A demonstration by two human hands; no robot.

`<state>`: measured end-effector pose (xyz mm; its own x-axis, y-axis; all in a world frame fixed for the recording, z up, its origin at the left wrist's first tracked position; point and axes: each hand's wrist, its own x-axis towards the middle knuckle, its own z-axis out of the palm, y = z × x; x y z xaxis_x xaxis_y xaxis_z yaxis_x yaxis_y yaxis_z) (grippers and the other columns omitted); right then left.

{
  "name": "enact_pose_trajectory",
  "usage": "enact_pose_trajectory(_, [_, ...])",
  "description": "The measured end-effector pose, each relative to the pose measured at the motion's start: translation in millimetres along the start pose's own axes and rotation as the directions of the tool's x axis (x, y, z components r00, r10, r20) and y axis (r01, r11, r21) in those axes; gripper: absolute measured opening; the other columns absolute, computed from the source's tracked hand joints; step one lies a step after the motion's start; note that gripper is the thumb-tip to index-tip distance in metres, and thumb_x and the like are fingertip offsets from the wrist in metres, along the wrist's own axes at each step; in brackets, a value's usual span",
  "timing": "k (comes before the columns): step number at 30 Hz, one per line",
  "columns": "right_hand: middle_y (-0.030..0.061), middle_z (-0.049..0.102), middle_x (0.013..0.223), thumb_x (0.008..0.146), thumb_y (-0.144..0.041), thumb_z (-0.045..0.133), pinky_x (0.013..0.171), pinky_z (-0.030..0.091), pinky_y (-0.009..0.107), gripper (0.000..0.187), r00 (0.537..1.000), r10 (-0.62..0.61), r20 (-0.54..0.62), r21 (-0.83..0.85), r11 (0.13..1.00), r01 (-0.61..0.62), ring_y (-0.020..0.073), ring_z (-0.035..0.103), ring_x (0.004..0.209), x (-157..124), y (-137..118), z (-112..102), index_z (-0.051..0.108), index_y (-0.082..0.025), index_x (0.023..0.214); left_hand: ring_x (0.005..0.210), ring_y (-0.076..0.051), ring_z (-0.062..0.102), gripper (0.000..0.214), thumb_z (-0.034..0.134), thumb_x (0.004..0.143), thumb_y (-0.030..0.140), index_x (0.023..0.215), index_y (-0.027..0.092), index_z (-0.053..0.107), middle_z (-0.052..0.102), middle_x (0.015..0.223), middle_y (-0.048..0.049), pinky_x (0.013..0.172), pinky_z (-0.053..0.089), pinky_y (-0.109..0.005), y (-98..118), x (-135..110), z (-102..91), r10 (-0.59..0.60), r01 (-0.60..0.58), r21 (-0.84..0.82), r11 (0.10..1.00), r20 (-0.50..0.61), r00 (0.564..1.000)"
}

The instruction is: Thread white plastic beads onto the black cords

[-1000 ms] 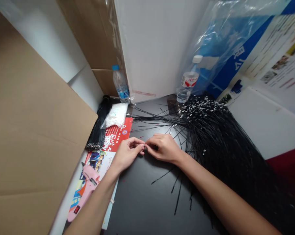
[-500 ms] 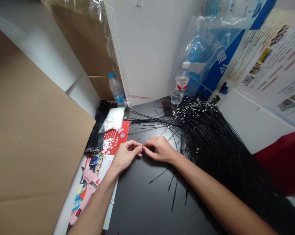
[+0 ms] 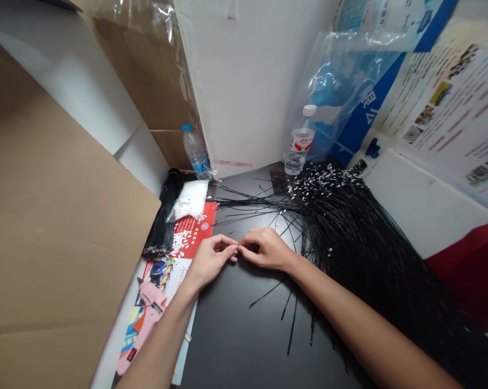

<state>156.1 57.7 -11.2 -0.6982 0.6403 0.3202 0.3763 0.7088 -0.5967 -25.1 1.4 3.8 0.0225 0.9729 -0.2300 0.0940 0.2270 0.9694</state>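
Over the dark tabletop, my left hand (image 3: 212, 259) and my right hand (image 3: 266, 248) meet fingertip to fingertip. Both are closed in a pinch. Whatever lies between the fingers is too small and too covered to name. Right of my right hand spreads a large pile of thin black wires (image 3: 361, 265), many with small white pieces (image 3: 320, 181) at their far ends. Several loose wire ends (image 3: 290, 324) stick out from under my right forearm. Left of my left hand, small white pieces (image 3: 181, 243) lie scattered on a red printed sheet (image 3: 197, 229).
At left are a pink glue gun (image 3: 147, 313), a bag of white pieces (image 3: 191, 199) and a black wire bundle (image 3: 160, 232). A blue-capped bottle (image 3: 196, 154) and a white-capped bottle (image 3: 300, 143) stand at the back. A cardboard panel (image 3: 66, 232) borders the left side.
Both hands stay pinched together in nearly the same place. A tiny pale speck at the fingertips shows less now. The whole view has shifted slightly.
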Motion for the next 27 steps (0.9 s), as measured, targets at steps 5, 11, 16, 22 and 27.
enact_pose_trajectory(5, [0.0016,0.07,0.069,0.083,-0.02,0.062,0.062,0.038,0.021,0.014,0.998,0.051,0.035,0.047,0.998,-0.052,0.0103,0.059,0.062,1.1,0.2,-0.9,0.075,-0.017,0.082,0.063,-0.015,0.068,0.021,0.076,0.075,0.031,0.083,0.013,0.07,0.073,0.074,-0.0048,0.066,0.056,-0.029,1.4,0.0,-1.2,0.004,-0.004,0.011,1.0,-0.005,1.0])
enact_pose_trajectory(11, [-0.0012,0.067,0.064,0.077,-0.016,0.062,0.058,0.036,0.019,0.012,0.988,0.151,0.033,0.134,0.979,-0.155,0.0075,0.055,0.055,2.5,-5.0,0.1,0.073,-0.016,0.077,0.063,-0.015,0.068,0.023,0.075,0.073,0.034,0.082,0.012,0.07,0.072,0.075,-0.0047,0.066,0.057,-0.03,2.1,0.6,-0.8,0.019,-0.018,0.019,1.0,-0.031,0.999])
enact_pose_trajectory(16, [-0.0027,0.063,0.06,0.075,-0.016,0.062,0.056,0.034,0.018,0.009,0.977,0.209,0.039,0.129,0.969,-0.212,0.0068,0.052,0.054,5.0,-8.5,1.0,0.07,-0.015,0.072,0.061,-0.014,0.067,0.021,0.073,0.073,0.031,0.081,0.012,0.07,0.072,0.075,-0.0044,0.064,0.056,-0.028,0.2,0.5,1.9,0.02,-0.019,0.021,1.0,-0.046,0.999])
enact_pose_trajectory(22, [-0.0038,0.059,0.057,0.075,-0.018,0.062,0.055,0.032,0.018,0.009,0.96,0.272,0.061,0.153,0.948,-0.278,0.0067,0.05,0.053,6.5,-10.5,2.6,0.068,-0.015,0.07,0.062,-0.014,0.068,0.018,0.069,0.076,0.029,0.082,0.012,0.07,0.074,0.081,-0.007,0.061,0.054,-0.026,-3.3,0.8,3.0,0.015,-0.008,0.091,0.996,-0.078,0.997])
enact_pose_trajectory(27, [-0.0029,0.06,0.058,0.075,-0.018,0.061,0.056,0.031,0.019,0.01,0.949,0.307,0.069,0.151,0.937,-0.314,0.0073,0.05,0.054,7.2,-15.4,3.2,0.069,-0.015,0.07,0.058,-0.013,0.067,0.014,0.068,0.075,0.026,0.08,0.012,0.071,0.074,0.075,-0.0058,0.059,0.054,-0.025,-1.9,0.5,3.8,0.001,0.008,0.093,0.996,-0.096,0.995])
